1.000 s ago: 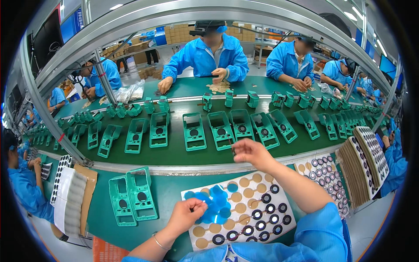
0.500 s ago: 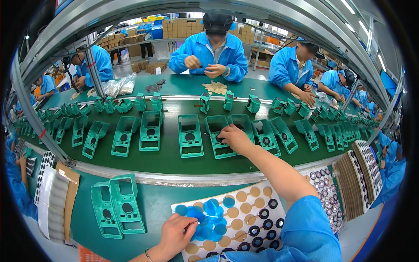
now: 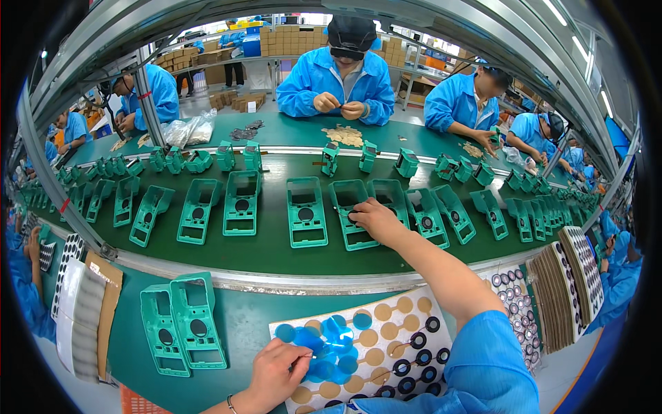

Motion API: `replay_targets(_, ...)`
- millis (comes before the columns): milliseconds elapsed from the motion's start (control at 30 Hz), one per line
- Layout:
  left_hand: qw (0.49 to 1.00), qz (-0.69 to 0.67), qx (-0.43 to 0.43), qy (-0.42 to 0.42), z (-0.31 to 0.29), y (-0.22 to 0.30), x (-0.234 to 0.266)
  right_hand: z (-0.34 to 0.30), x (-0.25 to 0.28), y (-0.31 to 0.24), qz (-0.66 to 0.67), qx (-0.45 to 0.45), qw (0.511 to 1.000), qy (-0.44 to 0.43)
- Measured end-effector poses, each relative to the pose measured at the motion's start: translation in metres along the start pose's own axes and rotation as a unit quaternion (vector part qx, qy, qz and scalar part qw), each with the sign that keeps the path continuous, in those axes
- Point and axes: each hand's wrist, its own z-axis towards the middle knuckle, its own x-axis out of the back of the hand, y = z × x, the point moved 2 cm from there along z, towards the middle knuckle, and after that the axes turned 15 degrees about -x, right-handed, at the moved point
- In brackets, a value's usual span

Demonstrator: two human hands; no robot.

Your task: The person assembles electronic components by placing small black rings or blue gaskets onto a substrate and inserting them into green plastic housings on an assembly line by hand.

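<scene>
My right hand (image 3: 378,222) reaches over the conveyor to a green plastic housing (image 3: 318,243)-like row, its fingers closed at the round black part (image 3: 353,216) in one housing's opening. The fingers partly cover that part. Low in front of me, my left hand (image 3: 277,372) is closed in a pinch beside a heap of clear blue film discs (image 3: 336,348). Something small and pale shows at its fingertips; I cannot make out what. The discs lie on a white sheet (image 3: 289,330) that carries tan circles and black rings (image 3: 418,339).
Two green housings (image 3: 198,328) lie on the bench at left, near stacked sheets (image 3: 83,324). Round metallic parts (image 3: 514,297) and upright card sheets (image 3: 549,297) stand at right. Smaller green parts (image 3: 369,157) line the belt's far side. Co-workers (image 3: 338,83) sit across.
The housings on the belt have shifted slightly right, and my right hand has followed with its fingers still at the black part. My left hand has hardly moved.
</scene>
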Motion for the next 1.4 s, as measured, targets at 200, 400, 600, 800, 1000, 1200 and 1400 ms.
replay_targets(200,0.997,-0.061,0.054,-0.010,-0.004,-0.002,0.005,-0.010,0.005,-0.012,-0.079,0.012,0.997,0.005)
replay_targets(400,0.958,-0.221,0.182,-0.014,-0.004,-0.008,0.010,-0.020,0.003,-0.007,-0.080,-0.017,0.996,0.036)
replay_targets(600,0.933,-0.259,0.244,-0.049,-0.013,-0.013,0.016,-0.018,0.016,-0.009,0.126,-0.164,0.978,-0.021)
replay_targets(800,0.933,-0.298,0.190,-0.069,-0.015,-0.011,0.017,-0.026,0.005,-0.012,-0.009,-0.108,0.994,0.023)
replay_targets(1000,0.873,-0.421,0.241,-0.046,-0.015,-0.021,0.020,-0.026,-0.003,-0.012,-0.018,-0.145,0.989,0.006)
replay_targets(1200,0.700,-0.635,0.316,0.085,-0.013,-0.025,0.027,-0.020,0.032,-0.023,0.154,-0.207,0.965,0.057)
replay_targets(1400,0.627,-0.709,0.281,0.158,-0.002,-0.019,0.027,-0.076,0.068,-0.156,0.515,-0.257,0.797,-0.183)
